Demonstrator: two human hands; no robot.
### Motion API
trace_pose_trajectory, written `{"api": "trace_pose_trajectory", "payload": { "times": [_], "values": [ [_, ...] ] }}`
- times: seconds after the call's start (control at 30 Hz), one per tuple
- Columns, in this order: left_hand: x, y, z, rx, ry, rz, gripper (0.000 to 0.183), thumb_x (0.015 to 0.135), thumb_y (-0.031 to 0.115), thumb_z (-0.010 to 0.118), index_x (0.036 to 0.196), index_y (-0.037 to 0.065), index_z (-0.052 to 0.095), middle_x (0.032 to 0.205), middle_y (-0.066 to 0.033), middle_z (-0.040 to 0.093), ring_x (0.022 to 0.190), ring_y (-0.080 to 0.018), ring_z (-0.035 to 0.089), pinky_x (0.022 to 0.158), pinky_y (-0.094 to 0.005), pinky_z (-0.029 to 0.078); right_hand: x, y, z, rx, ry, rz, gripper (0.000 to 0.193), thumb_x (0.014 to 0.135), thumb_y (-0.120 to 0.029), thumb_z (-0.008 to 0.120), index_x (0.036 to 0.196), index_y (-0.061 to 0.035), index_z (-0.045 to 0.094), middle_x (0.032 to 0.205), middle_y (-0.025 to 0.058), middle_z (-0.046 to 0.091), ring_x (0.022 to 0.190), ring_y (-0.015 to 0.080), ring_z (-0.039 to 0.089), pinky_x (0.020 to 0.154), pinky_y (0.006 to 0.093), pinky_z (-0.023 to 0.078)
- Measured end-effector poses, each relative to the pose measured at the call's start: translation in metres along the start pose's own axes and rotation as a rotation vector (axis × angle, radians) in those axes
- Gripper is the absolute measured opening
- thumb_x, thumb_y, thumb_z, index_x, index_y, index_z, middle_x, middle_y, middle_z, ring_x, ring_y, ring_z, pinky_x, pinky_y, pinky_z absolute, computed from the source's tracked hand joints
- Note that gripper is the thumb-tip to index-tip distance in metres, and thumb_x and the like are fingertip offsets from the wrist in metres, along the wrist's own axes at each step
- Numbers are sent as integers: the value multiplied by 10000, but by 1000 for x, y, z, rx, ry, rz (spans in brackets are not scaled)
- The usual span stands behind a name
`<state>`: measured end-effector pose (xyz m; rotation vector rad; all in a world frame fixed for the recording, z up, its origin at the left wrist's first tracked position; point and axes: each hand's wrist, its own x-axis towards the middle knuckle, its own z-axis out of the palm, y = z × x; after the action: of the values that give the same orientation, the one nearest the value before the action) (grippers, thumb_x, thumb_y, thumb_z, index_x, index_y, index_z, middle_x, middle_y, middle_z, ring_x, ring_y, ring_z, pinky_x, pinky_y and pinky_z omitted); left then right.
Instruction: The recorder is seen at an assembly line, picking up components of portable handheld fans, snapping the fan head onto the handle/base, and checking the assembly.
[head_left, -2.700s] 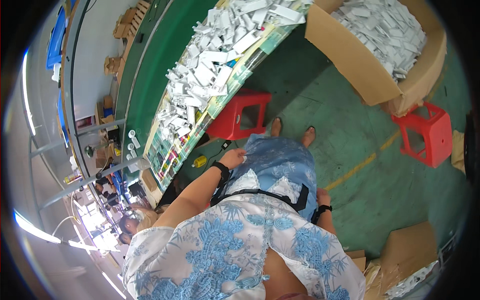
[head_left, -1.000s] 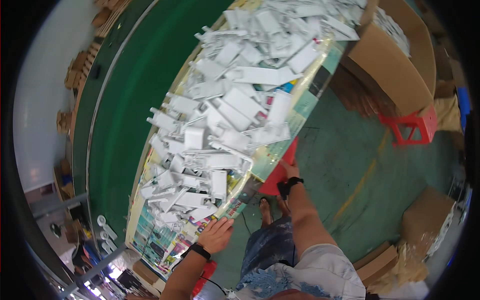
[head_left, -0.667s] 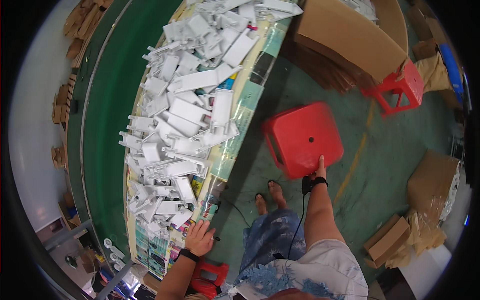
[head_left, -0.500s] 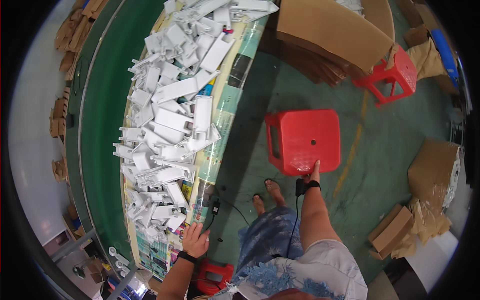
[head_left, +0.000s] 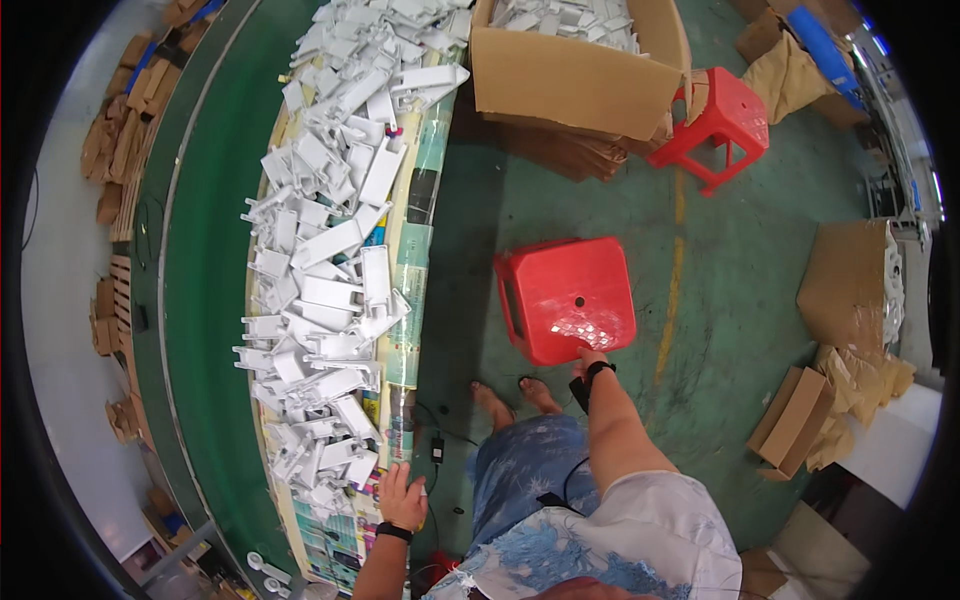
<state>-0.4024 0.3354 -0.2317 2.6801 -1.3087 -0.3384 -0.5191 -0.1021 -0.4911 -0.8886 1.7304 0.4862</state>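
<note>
My right hand (head_left: pixel 592 361) grips the near edge of a red plastic stool (head_left: pixel 570 285) with a small round hole in its seat. The undersides of the fingers are hidden. My left hand (head_left: pixel 402 497) rests open at the table's right edge, fingers apart, and holds nothing. Close by it, many white plastic parts (head_left: pixel 330 292), long and channel-shaped, lie heaped along the table (head_left: pixel 408 340), whose top is covered with printed sheets. Both wrists wear black bands.
A large cardboard box (head_left: pixel 570 85) of white parts stands ahead, beside another red stool (head_left: pixel 730 115). More cartons (head_left: pixel 845 285) line the right side. A black cable adapter (head_left: pixel 437 449) hangs by the table edge. A green belt-like surface (head_left: pixel 205 300) runs along the left.
The view has shifted, bringing more of the far heap and the box's contents into sight. The gripped stool has turned slightly, with my right hand still at its near edge. My left hand stays by the table edge.
</note>
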Motion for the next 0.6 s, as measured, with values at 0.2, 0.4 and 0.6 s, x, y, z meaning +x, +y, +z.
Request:
{"api": "trace_pose_trajectory", "payload": {
  "times": [0.2,0.4,0.6],
  "values": [
    [0,2,-7,-96,21,-15,292,595,115,650,885,129,621,1274,-115,433,1180,-322,394,945,-488,318,-60,-2,-25,-406,38,-302,412,750,-383,607,985,-46,581,820,100,629,616,253,608,528,392,469],
    [3,3,-13,-164,46,35,280,598,98,648,871,127,594,1331,-95,390,1235,-280,351,980,-456,296,-142,-17,-64,-1140,-11,-527,437,713,-402,621,981,-57,640,1026,173,612,1007,270,561,853,359,430],
    [4,-4,-19,-271,88,55,261,622,85,628,877,86,574,1355,-123,350,1253,-291,318,1006,-443,269,-232,-68,-71,-1067,193,-787,285,749,-310,608,898,-70,647,943,140,628,890,297,590,773,382,465]
  ]
}}
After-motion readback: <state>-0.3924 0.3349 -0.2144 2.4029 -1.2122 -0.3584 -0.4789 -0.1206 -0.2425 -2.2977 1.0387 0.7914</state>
